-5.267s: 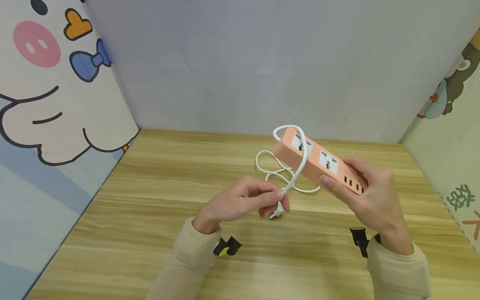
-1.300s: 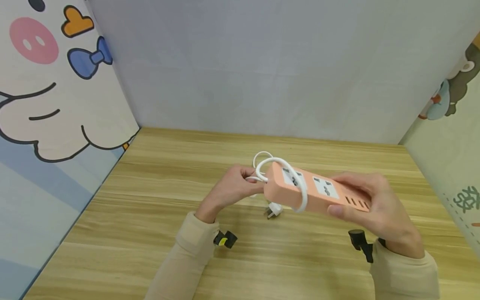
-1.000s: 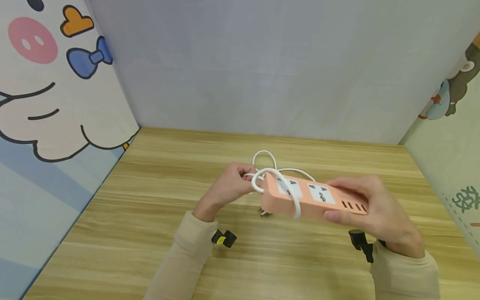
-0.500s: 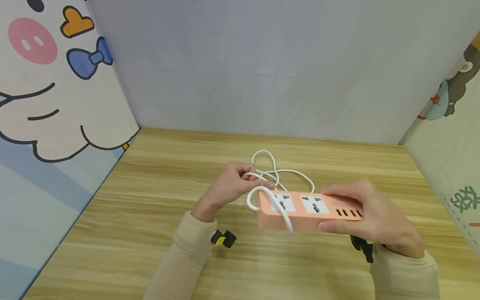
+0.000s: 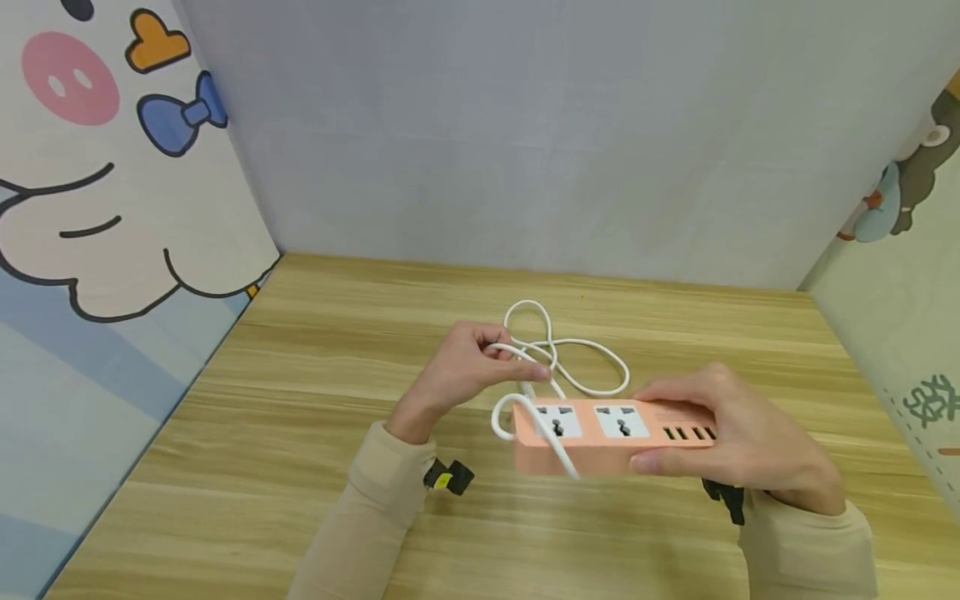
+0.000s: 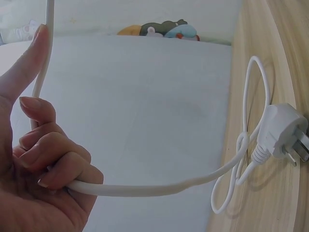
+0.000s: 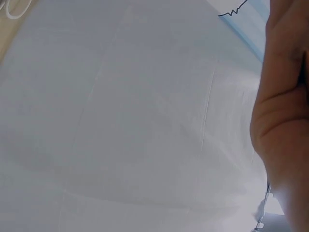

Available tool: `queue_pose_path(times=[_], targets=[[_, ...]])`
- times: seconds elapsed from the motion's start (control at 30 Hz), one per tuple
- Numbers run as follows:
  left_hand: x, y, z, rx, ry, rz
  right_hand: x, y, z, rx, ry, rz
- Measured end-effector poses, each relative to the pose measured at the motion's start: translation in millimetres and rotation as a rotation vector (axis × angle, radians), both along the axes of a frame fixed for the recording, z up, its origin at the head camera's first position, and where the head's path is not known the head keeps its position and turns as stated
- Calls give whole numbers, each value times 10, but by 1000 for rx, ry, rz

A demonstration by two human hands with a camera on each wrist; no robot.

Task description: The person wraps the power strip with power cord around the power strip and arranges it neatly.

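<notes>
My right hand (image 5: 742, 429) grips the USB end of a peach power strip (image 5: 588, 458), thumb along the near side and fingers at the back. The strip is held level above the table, its white sockets facing up. A turn of its white cord (image 5: 557, 448) crosses over the left end. Just behind that end, my left hand (image 5: 467, 367) holds the cord, fingers curled round it and thumb along it, as the left wrist view shows. In that view the plug (image 6: 282, 128) hangs beside the table; the strip hides it in the head view. The right wrist view shows mostly my hand's edge (image 7: 280, 116).
More cord (image 5: 627, 375) lies in loose loops on the wood-grain table (image 5: 337, 333) behind the strip. A grey-white panel (image 5: 487, 150) rises at the back edge. Cartoon-printed panels stand at the left (image 5: 150, 250) and right (image 5: 885, 300).
The strip has turned from a steep slant to level and come down nearer me. My left hand has moved from the cord by the plug to a stretch behind the strip's left end.
</notes>
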State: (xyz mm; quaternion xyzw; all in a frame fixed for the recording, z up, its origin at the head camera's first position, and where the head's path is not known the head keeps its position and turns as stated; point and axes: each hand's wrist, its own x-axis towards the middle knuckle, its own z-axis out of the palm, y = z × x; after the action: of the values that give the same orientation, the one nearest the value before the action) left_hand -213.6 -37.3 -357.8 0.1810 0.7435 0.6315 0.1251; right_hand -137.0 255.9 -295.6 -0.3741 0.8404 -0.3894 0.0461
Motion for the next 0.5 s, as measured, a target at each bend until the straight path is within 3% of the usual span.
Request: queue_pose_path(times=[0.5], targets=[[5,-10,7,-6,33,14,-33,-30,-24,41,-8,17]])
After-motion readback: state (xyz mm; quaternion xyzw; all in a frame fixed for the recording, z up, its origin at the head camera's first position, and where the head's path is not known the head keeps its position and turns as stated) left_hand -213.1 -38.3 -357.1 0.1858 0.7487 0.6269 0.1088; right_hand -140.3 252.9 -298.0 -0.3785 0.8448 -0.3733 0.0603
